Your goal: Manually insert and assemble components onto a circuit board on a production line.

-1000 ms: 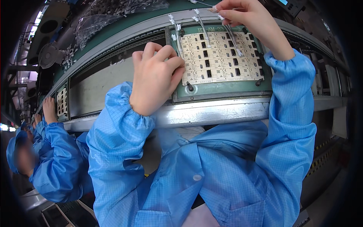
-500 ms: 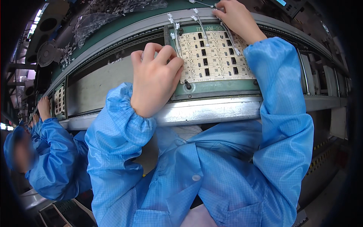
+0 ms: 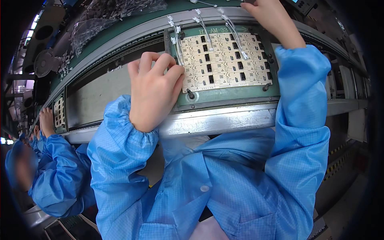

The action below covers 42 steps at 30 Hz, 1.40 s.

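Note:
A panel of several cream-coloured circuit boards [image 3: 224, 72] with black connectors lies on a green fixture plate [image 3: 228, 102]. My left hand [image 3: 154, 90] rests at the panel's left edge, fingers curled downward. Its fingertips are hidden, so whatever they hold does not show. Close by the index finger runs a white cable [image 3: 179, 50]. A second cable [image 3: 205, 32] and a third cable [image 3: 236, 34] lie over the boards, their white plugs toward the far rail. Beyond the panel's far right corner reaches my right hand [image 3: 272, 18], its fingers partly cut off by the upper picture edge.
A metal rail [image 3: 220, 120] runs along the near side. Plastic bags [image 3: 94, 34] lie at the far left, near a small fan [image 3: 45, 63]. Another white cable [image 3: 203, 3] lies beyond the far rail. At left, a person in blue sleeves [image 3: 60, 176] works beside another board panel [image 3: 59, 113].
My right hand has moved right, away from the third cable, whose upper plugs now show. The view has shifted slightly. My left hand stays at the panel's left edge.

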Tool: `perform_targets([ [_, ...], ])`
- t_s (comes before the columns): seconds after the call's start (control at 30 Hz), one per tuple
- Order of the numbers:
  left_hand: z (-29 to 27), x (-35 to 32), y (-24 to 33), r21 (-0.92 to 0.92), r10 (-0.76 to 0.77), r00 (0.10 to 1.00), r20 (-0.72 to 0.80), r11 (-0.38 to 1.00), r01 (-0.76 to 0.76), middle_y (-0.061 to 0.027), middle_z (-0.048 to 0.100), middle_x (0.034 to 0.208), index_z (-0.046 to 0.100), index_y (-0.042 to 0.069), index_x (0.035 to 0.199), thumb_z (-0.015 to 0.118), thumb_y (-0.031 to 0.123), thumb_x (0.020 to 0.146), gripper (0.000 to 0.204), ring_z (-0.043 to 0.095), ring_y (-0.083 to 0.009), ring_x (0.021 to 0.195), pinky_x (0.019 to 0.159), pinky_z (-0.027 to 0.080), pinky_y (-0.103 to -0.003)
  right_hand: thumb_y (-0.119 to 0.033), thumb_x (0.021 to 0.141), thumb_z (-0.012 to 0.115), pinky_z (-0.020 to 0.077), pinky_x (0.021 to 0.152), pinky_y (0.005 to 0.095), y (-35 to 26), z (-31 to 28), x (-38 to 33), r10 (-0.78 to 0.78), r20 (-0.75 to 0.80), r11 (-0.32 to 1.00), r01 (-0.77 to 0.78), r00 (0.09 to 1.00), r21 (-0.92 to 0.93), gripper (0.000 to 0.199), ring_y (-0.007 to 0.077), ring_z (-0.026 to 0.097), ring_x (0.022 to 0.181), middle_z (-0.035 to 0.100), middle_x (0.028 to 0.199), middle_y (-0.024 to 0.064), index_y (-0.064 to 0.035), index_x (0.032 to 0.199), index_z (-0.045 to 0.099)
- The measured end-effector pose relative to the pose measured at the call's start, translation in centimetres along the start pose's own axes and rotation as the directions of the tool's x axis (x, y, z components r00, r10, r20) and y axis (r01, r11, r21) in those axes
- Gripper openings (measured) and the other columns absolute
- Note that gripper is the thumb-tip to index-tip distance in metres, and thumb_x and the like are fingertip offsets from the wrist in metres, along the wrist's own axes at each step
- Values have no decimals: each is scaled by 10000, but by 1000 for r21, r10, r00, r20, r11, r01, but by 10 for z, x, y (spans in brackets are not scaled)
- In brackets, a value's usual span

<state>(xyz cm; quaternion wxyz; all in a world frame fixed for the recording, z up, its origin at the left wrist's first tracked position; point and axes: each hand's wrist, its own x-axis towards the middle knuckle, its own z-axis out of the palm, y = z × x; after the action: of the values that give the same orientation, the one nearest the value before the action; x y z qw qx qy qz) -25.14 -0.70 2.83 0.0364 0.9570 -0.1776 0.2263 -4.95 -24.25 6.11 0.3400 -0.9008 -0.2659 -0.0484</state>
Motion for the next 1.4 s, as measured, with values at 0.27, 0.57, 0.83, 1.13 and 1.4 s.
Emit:
perform_targets([
  [0.27,3,-2,-6,-101,-64,997,33,993,67,26,608,947,708,131,881,755,140,769,122,532,-238,1006,857,366,-405,-17,876,623,507,715,351,-12,21,-72,-296,274,933,338,915,-120,193,264,628,841,613,946,154,1,1052,542],
  [0.57,11,-3,-6,-132,-78,997,27,988,81,38,627,942,717,142,875,755,151,781,102,532,-244,992,844,355,-403,37,877,578,476,721,291,4,11,-93,-231,232,972,234,945,16,282,189,556,814,520,919,92,-37,1149,562],
  [0.83,8,-4,-8,-82,-61,997,37,995,63,39,621,955,699,147,874,756,148,779,111,532,-239,993,844,357,-408,-38,932,483,458,721,210,16,0,-77,-216,264,965,164,940,205,330,69,516,820,500,909,-23,-56,1238,605],
  [1.13,-1,3,-7,-29,191,981,35,981,-190,-33,575,931,639,77,825,689,129,713,133,545,-253,997,813,409,-385,-255,1050,519,506,761,231,2,-1,-65,-131,408,763,-171,903,623,290,79,620,750,630,823,0,-19,1168,639],
  [1.4,-11,47,-45,-262,279,873,400,948,-183,-62,649,966,724,72,836,697,225,808,157,579,-281,972,817,483,-409,-99,870,605,500,827,444,-61,-1,-52,118,401,166,-416,908,894,214,337,646,958,646,1041,162,-25,1049,697],
])
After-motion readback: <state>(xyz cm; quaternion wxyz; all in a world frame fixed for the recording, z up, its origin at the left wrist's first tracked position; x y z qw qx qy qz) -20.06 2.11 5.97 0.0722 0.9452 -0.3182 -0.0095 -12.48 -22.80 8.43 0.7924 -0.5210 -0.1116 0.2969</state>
